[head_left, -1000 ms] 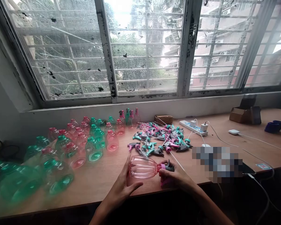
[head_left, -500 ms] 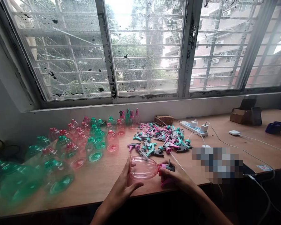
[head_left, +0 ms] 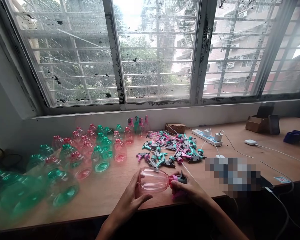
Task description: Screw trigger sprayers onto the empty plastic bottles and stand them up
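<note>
A clear pink spray bottle (head_left: 153, 180) lies on its side in the air near the table's front edge, its base to the left. My left hand (head_left: 131, 196) cups that base, with its thumb stretched out below the bottle. At the neck, my right hand (head_left: 186, 190) grips the pink and dark grey trigger sprayer (head_left: 180, 178); the sprayer sits on the bottle's mouth. Just beyond the bottle lies a heap of loose trigger sprayers (head_left: 170, 144) in pink, teal and grey, some with thin tubes.
Many open green and pink bottles (head_left: 100, 161) stand on the left of the wooden table (head_left: 110, 203). Several bottles with sprayers (head_left: 140, 128) stand by the wall. To the right are a power strip (head_left: 207, 137), cables, a blurred-out patch and a cardboard box (head_left: 257, 123).
Both hands keep nearly the same place on the bottle. The bottle and sprayer have shifted only very slightly.
</note>
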Demonstrator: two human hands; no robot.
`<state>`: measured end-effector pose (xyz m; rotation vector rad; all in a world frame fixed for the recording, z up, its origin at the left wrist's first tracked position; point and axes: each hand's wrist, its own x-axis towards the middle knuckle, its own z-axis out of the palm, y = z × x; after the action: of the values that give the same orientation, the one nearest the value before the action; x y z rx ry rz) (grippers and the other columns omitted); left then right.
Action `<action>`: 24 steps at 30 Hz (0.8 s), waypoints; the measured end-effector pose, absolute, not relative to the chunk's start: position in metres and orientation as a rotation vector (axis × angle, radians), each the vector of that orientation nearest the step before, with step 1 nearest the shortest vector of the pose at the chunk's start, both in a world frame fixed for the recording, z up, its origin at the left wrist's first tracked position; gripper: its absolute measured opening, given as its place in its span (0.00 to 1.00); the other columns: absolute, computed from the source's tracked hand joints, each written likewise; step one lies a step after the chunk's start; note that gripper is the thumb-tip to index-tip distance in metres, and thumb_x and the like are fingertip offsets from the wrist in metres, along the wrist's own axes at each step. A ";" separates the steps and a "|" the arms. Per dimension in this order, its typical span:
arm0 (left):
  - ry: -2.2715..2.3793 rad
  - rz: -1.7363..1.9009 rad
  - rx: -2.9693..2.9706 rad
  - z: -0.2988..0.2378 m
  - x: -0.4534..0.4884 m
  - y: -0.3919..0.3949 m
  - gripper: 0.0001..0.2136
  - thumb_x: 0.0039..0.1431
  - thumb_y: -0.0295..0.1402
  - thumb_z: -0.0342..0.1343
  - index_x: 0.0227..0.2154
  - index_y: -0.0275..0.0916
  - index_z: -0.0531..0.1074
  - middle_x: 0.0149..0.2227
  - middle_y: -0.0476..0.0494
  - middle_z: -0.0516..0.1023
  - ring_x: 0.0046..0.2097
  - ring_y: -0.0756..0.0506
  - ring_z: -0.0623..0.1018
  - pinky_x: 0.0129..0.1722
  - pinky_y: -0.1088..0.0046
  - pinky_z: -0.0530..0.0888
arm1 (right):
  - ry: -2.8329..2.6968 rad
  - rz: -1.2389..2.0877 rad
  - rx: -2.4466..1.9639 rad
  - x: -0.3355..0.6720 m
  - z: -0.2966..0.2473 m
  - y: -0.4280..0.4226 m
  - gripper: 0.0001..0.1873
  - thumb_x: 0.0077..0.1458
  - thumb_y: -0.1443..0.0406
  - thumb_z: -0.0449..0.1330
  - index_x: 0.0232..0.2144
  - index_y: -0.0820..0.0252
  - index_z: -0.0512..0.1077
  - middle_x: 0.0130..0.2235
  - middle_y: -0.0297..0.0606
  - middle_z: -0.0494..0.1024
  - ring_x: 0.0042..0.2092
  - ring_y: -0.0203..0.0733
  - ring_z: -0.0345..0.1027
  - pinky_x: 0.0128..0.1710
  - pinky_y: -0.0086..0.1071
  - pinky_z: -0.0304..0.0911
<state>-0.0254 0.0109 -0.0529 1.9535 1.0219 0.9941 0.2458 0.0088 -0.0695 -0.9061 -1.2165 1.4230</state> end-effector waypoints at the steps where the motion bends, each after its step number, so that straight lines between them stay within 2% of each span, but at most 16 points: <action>1: 1.029 0.994 1.961 -0.051 -0.025 0.010 0.41 0.58 0.41 0.63 0.69 0.48 0.47 0.67 0.38 0.62 0.67 0.34 0.61 0.67 0.53 0.57 | -1.228 1.430 -0.915 0.246 -0.069 0.008 0.24 0.43 0.55 0.75 0.37 0.62 0.74 0.28 0.35 0.80 0.28 0.41 0.75 0.29 0.32 0.70; 3: 1.034 0.995 1.972 -0.049 -0.024 0.009 0.40 0.59 0.41 0.63 0.69 0.49 0.48 0.68 0.40 0.58 0.68 0.34 0.59 0.67 0.54 0.56 | -1.239 1.430 -0.923 0.246 -0.067 0.007 0.25 0.42 0.55 0.76 0.38 0.62 0.74 0.28 0.35 0.80 0.28 0.40 0.75 0.29 0.32 0.70; 5: 1.031 1.010 1.958 -0.048 -0.023 0.007 0.41 0.59 0.40 0.63 0.69 0.52 0.45 0.69 0.42 0.56 0.67 0.35 0.61 0.66 0.54 0.58 | -1.216 1.418 -0.915 0.245 -0.067 0.007 0.26 0.42 0.54 0.75 0.38 0.62 0.74 0.27 0.34 0.79 0.27 0.40 0.74 0.28 0.33 0.71; 10: 1.007 1.021 1.949 -0.052 -0.022 0.008 0.42 0.61 0.38 0.61 0.69 0.54 0.40 0.69 0.42 0.57 0.65 0.36 0.66 0.65 0.54 0.61 | -1.208 1.394 -0.901 0.244 -0.067 0.008 0.25 0.43 0.51 0.74 0.35 0.62 0.73 0.27 0.35 0.80 0.26 0.41 0.74 0.29 0.34 0.70; 15: 1.045 1.008 1.942 -0.052 -0.024 0.010 0.40 0.59 0.42 0.62 0.69 0.48 0.46 0.69 0.39 0.57 0.68 0.34 0.60 0.67 0.53 0.57 | -1.279 1.385 -0.994 0.247 -0.069 0.010 0.27 0.40 0.52 0.75 0.39 0.61 0.73 0.26 0.35 0.81 0.28 0.45 0.77 0.29 0.35 0.71; 18: 1.065 1.008 1.973 -0.051 -0.024 0.010 0.39 0.59 0.41 0.62 0.68 0.50 0.48 0.69 0.41 0.57 0.68 0.34 0.59 0.67 0.53 0.57 | -1.290 1.372 -1.002 0.248 -0.070 0.011 0.27 0.42 0.53 0.75 0.39 0.61 0.73 0.26 0.35 0.81 0.28 0.44 0.76 0.29 0.34 0.71; 22: 1.004 1.034 1.969 -0.054 -0.023 0.010 0.40 0.61 0.38 0.61 0.69 0.56 0.42 0.71 0.43 0.53 0.66 0.35 0.64 0.64 0.54 0.63 | -1.236 1.386 -0.931 0.247 -0.069 0.011 0.26 0.43 0.51 0.74 0.38 0.61 0.73 0.27 0.36 0.81 0.27 0.42 0.75 0.29 0.35 0.71; 24: 0.999 1.033 1.959 -0.055 -0.023 0.011 0.41 0.60 0.38 0.61 0.69 0.55 0.41 0.71 0.43 0.52 0.65 0.35 0.65 0.64 0.53 0.63 | -1.228 1.387 -0.920 0.246 -0.067 0.010 0.26 0.43 0.51 0.74 0.37 0.61 0.73 0.28 0.36 0.81 0.27 0.42 0.75 0.30 0.35 0.71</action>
<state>-0.0229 0.0107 -0.0546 1.9589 0.9992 1.0326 0.2464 0.0098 -0.0672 -0.9201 -1.2276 1.3867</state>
